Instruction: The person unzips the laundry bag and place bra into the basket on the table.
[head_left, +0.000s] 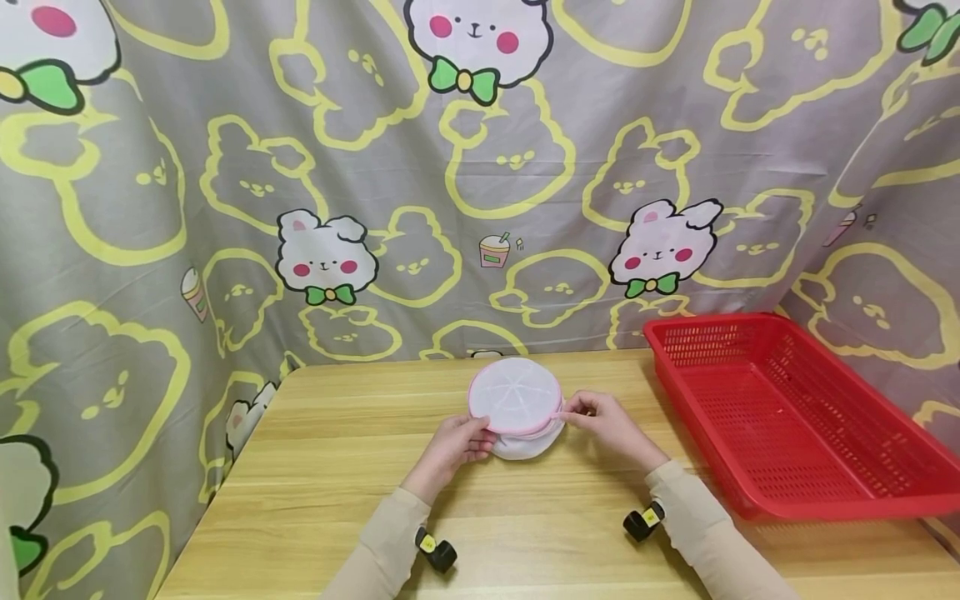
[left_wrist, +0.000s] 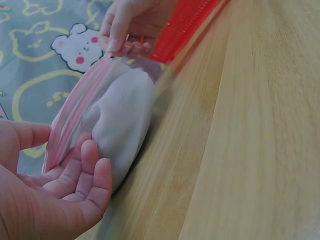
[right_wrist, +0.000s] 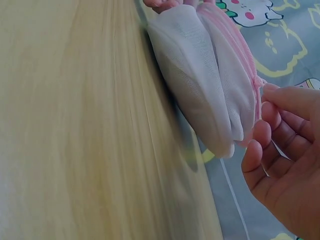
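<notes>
A round white mesh laundry bag [head_left: 516, 393] with a pink zipper edge [right_wrist: 239, 41] is held just over the wooden table [head_left: 360, 467]. Its flat round lid faces up in the head view, and soft white fabric [left_wrist: 122, 117] bulges beneath. My left hand [head_left: 452, 450] pinches the near left rim between thumb and fingers, with other fingertips against the fabric below. At the right side of the rim, my right hand [head_left: 609, 425] pinches the small pink zipper pull [right_wrist: 258, 82] between thumb and forefinger. Whether anything lies inside the bag cannot be seen.
A red plastic basket [head_left: 731, 454] with perforated walls stands at the right of the table. Behind the table and along both sides hangs a grey curtain [head_left: 420, 175] printed with yellow outlines and white cartoon animals.
</notes>
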